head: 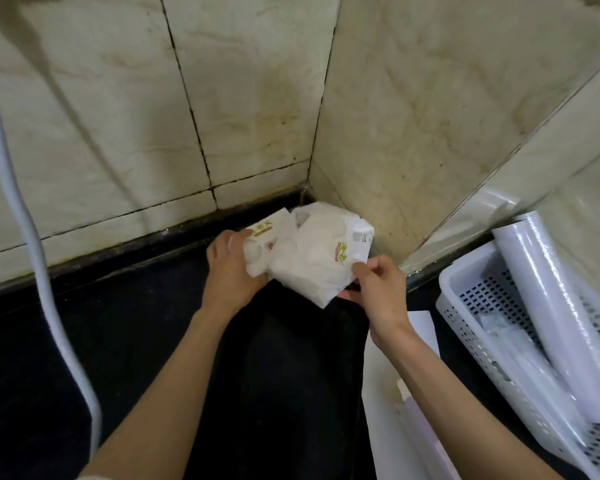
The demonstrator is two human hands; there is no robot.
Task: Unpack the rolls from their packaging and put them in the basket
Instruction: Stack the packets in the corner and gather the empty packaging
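A person's left hand [231,268] and right hand [378,289] close their fingers on a soft, crinkly white pack of rolls [309,254] held between them; light and slippery, it looks best gripped at the loose film edges. The basket [465,292] waits right of the fingers.
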